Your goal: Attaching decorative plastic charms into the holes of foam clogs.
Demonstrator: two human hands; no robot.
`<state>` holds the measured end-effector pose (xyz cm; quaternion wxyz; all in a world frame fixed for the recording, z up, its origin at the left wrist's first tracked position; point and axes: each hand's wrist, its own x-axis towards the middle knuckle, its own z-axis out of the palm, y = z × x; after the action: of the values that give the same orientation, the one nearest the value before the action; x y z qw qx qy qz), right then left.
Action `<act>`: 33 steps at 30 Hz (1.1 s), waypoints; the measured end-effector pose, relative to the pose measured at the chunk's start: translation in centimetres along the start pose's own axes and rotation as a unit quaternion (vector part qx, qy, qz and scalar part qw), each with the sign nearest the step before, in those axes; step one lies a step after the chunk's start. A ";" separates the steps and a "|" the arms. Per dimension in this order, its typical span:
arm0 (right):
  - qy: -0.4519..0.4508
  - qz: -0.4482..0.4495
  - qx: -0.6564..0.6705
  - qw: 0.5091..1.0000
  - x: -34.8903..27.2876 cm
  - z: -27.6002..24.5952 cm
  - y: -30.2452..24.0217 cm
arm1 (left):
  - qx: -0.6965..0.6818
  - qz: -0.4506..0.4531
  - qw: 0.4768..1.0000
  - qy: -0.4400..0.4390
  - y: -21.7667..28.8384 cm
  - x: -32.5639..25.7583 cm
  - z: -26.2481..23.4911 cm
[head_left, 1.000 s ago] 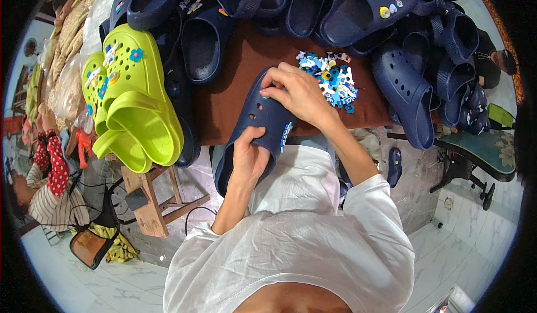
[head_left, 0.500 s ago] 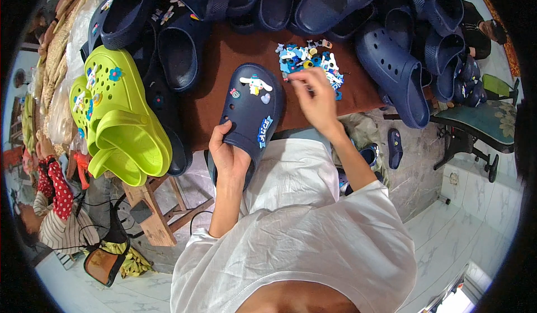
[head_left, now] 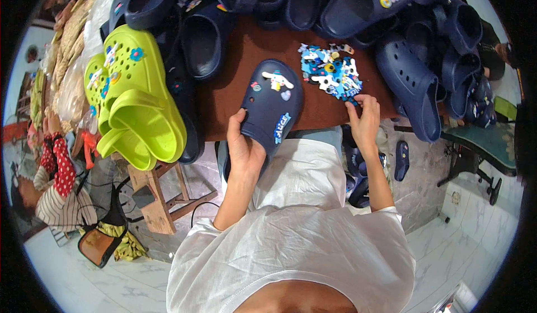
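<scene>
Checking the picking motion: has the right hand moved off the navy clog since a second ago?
Yes. The right hand has left the navy clog and gone rightward to the lower edge of the charm pile on the brown tabletop.

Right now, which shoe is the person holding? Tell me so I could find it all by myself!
Look at the brown table heaped with dark blue clogs. At its near edge, in the middle, the left hand grips the heel of one navy clog, just left of a small pile of charms that the right hand touches. Unlike the plain clogs beside it, its top carries charms, among them a white cartoon animal.
</scene>
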<state>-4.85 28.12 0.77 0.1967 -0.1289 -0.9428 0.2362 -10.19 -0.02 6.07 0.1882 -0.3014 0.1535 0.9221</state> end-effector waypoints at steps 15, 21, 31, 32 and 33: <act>-0.077 -0.015 0.142 0.987 2.0 -0.7 -6.9 | 0.026 0.012 0.999 0.030 -0.2 -0.9 0.7; -0.197 0.031 0.391 0.898 3.3 1.7 -12.8 | 0.047 0.006 0.999 0.000 -0.7 -1.0 0.9; -0.215 -0.092 0.285 0.930 4.8 2.8 -16.9 | 0.063 0.008 0.998 -0.030 -1.0 -0.6 0.4; -0.197 -0.117 0.265 0.937 4.9 2.9 -16.9 | 0.067 0.011 0.997 -0.029 -1.0 -0.8 0.6; -0.198 -0.117 0.265 0.936 4.9 2.9 -16.9 | 0.071 0.014 0.997 -0.028 -1.0 -0.8 0.7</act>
<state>-12.98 14.11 8.33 0.0595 0.0885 -0.8744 0.4734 -9.46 0.90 6.94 0.2005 -0.2595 0.2177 0.9193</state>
